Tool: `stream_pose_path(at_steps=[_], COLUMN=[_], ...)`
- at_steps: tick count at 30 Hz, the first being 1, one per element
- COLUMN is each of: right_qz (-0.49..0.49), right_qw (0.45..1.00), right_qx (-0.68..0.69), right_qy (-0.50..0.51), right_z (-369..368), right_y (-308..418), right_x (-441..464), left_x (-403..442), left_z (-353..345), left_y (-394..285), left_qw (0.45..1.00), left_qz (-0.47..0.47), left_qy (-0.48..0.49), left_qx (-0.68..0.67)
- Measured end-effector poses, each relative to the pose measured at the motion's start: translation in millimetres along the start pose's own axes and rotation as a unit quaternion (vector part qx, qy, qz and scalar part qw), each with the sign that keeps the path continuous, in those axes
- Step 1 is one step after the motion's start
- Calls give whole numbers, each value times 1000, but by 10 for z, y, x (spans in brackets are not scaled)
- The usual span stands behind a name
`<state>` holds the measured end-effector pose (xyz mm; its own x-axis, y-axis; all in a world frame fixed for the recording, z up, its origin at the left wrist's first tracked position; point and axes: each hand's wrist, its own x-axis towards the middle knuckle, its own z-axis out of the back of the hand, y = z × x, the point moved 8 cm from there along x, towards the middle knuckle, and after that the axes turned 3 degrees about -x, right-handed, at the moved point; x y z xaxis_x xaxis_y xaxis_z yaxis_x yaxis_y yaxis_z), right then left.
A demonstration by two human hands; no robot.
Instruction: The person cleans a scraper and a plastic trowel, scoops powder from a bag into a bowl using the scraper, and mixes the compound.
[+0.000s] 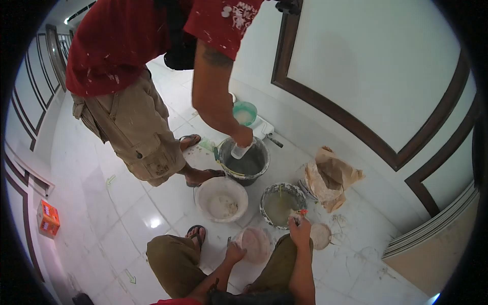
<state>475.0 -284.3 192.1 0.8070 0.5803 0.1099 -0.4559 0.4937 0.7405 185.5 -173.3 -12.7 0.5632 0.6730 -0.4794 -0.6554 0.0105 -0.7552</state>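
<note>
On white tiled floor, holding pinkish tub at its rim, lower centre of the frame, with left hand; gripping small red-marked object with right hand, beside bucket.

Your left hand is gripping the side of a pinkish tub; your right hand is holding a small red-marked item at the near edge of a murky-liquid bucket. Beyond your right grip, a paper bag is sitting; beyond your left, a whitish basin. Farther out, a co-worker's hand is holding a pale scoop inside a dark bucket.
</note>
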Motion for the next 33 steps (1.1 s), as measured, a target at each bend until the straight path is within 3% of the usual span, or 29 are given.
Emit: stream_pose_path(at_steps=[2, 6, 9, 11, 13, 15, 17, 20, 21, 23, 24, 26, 33], right_qz=[-28, -27, -37, -13, 1, 9, 31, 22, 20, 88, 86, 115, 129], right_qw=[999, 997, 996, 999, 999, 999, 998, 995, 995, 985, 984, 984, 982], right_qx=[32, 68, 80, 43, 35, 26, 44, 41, 36, -114, -118, -79, -73], right_qy=[8, 16, 24, 20, 21, 22, 45, 83, 88, 96, 103, 107, 120], right_z=[-60, -136, -200, -258, -384, -490, -650, -842, -914, -1113, -1251, -1531, -2444], right_y=[-24, 29, 38, 39, 62, 112, 299, 755, 876, 1154, 1208, 1332, 1259], right_x=[10, 25, 54, 165, 314, 443, 647, 991, 1133, 1408, 1543, 1766, 2271], left_x=[108, 257, 521, 426, 371, 420, 531, 332, 269, 171, 145, 134, 224], left_z=[-7, -211, -456, -144, 74, -8, -162, -183, -170, -132, -121, -236, -205], left_y=[199, 481, 673, 309, -57, 55, 377, 482, 448, 482, 510, 606, 693], left_qw=[997, 996, 987, 992, 992, 990, 960, 922, 920, 899, 891, 900, 877], left_qz=[-1, 31, -85, 77, 95, 114, 119, 192, 198, 206, 211, 275, 290], left_qy=[-71, -56, -99, -77, -53, -25, -73, -94, -92, -134, -148, -58, 13], left_qx=[-26, -64, 95, -58, -68, -75, -241, -324, -327, -361, -373, -333, -383])
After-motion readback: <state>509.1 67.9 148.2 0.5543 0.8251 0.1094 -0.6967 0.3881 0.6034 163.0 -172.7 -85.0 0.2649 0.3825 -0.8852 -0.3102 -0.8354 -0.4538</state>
